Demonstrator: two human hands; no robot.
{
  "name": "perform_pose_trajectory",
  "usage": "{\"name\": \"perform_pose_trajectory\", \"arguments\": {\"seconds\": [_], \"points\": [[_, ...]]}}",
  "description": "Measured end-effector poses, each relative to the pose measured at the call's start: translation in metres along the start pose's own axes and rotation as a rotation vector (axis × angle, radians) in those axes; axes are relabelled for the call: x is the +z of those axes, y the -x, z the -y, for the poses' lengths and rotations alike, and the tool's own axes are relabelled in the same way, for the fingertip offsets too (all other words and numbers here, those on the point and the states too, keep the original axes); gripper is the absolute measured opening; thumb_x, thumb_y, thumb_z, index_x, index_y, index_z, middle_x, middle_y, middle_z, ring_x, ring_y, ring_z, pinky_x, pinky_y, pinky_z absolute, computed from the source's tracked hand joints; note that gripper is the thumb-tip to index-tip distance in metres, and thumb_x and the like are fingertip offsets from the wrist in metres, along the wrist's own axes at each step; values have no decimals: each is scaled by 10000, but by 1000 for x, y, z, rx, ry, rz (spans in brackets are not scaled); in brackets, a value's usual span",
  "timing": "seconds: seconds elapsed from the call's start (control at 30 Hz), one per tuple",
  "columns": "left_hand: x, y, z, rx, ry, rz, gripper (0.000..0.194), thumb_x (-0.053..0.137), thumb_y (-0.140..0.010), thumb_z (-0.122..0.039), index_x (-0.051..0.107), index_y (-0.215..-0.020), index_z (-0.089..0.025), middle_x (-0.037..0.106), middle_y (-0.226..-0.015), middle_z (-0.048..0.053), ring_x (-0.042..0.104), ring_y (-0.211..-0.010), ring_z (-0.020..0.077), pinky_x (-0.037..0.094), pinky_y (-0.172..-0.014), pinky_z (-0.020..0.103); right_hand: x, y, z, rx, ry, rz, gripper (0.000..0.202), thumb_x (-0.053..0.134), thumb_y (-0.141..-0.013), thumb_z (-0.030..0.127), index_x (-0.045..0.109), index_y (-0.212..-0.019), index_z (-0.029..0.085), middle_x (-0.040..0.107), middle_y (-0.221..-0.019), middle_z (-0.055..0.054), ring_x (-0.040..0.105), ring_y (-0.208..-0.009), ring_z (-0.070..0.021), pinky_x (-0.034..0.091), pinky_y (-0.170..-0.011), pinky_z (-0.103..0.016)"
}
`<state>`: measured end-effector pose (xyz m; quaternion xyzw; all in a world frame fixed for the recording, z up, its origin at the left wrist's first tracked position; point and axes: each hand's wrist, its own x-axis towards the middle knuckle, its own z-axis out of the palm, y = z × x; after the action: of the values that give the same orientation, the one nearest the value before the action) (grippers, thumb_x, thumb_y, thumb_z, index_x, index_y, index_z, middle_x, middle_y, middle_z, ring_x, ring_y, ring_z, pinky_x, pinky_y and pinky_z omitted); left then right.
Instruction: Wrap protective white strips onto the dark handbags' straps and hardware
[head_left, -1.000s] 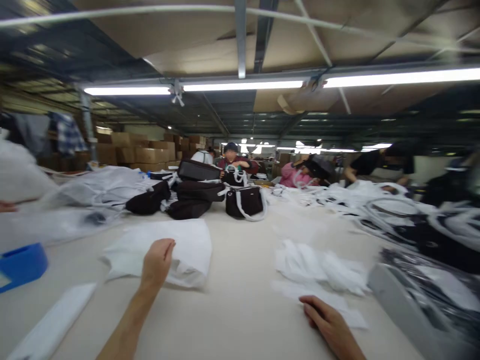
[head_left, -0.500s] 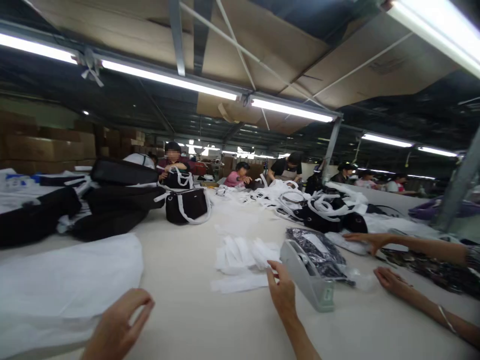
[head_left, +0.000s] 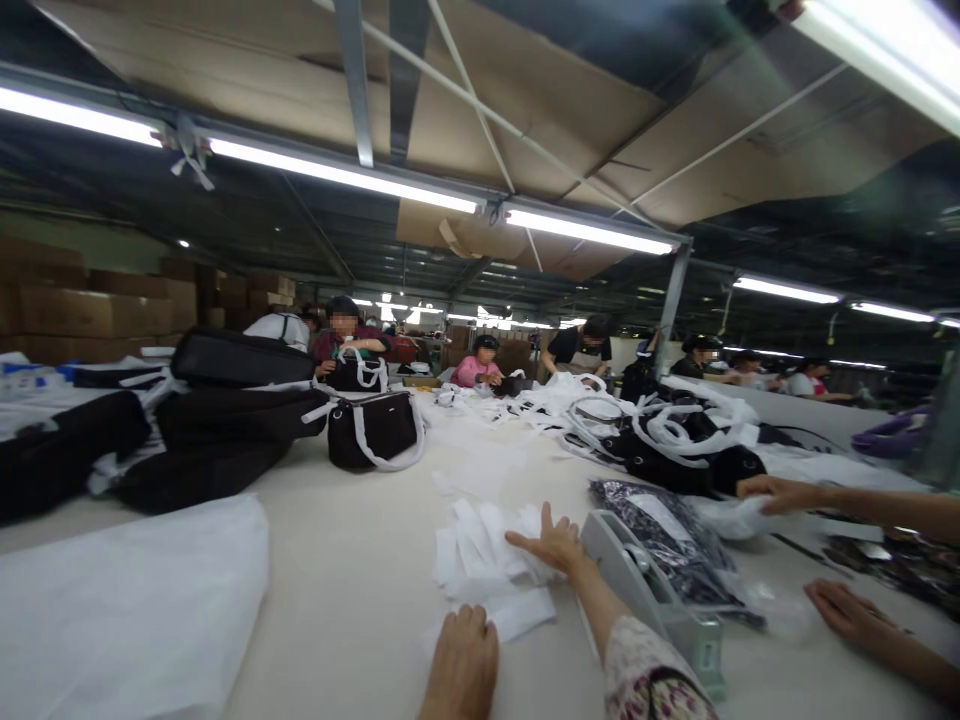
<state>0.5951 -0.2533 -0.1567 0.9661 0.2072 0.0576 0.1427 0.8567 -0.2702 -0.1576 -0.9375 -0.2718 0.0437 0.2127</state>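
Several white strips lie in a loose pile on the table in front of me. Over the right side of this pile my right hand reaches with its fingers spread, holding nothing that I can see. My left hand is lower and closer to me, fingers together and bent down onto the lowest white strip; its fingertips are partly hidden. Just right of my right hand stands a grey tape dispenser, partly behind my forearm and patterned sleeve.
A white sheet covers the left front. Black bags with white-wrapped handles stand behind, and more bags are piled right. A dark plastic package lies beside the dispenser. A co-worker's hands are at the right, one on clear plastic.
My left hand has moved right, from beside the white sheet to the lowest strip. My right hand has moved up over the pile and spread its fingers. The co-worker's upper hand has lifted some plastic.
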Motion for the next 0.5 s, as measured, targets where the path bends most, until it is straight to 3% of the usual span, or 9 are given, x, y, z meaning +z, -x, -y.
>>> {"name": "perform_pose_trajectory", "arguments": {"seconds": [0.1, 0.2, 0.3, 0.4, 0.5], "points": [[3, -1, 12, -2, 30, -21, 406, 361, -864, 23, 688, -1071, -102, 656, -1166, 196, 575, -1138, 329, 446, -979, 475, 5, -6, -2, 57, 56, 95, 1368, 712, -559, 808, 90, -1564, 121, 163, -1560, -339, 225, -1418, -504, 218, -1093, -607], [5, 4, 27, -26, 114, -66, 412, 398, -793, 51, 683, -1038, -119, 662, -1139, 189, 587, -1096, 316, 447, -956, 449, 2, -11, -6, 46, 86, 166, 1310, 743, -604, 751, 121, -1560, 106, 287, -1519, -335, 353, -1373, -475, 288, -1080, -578], [5, 7, 47, -68, 266, -155, 333, 459, -739, 26, 680, -913, -154, 683, -1069, 136, 607, -1036, 278, 452, -922, 370, -8, -17, -12, -43, 103, 223, 933, 739, -762, 597, 357, -1485, 147, 488, -1428, -222, 477, -1306, -381, 353, -1074, -551], [-1, 0, 72, -168, 466, -258, 233, 454, -749, -48, 649, -792, -168, 687, -842, 62, 639, -860, 231, 471, -783, 295, -13, -17, -15, -185, 105, 215, 531, 653, -912, 427, 507, -1363, 189, 537, -1388, -121, 538, -1234, -295, 421, -1042, -536], [-11, -15, 95, -298, 660, -359, 201, 430, -755, -131, 626, -744, -171, 653, -718, 26, 643, -755, 224, 463, -660, 274, -9, -11, -12, -304, 121, 152, 437, 624, -942, 377, 533, -1328, 194, 557, -1346, -105, 558, -1194, -280, 451, -1018, -527]]}}
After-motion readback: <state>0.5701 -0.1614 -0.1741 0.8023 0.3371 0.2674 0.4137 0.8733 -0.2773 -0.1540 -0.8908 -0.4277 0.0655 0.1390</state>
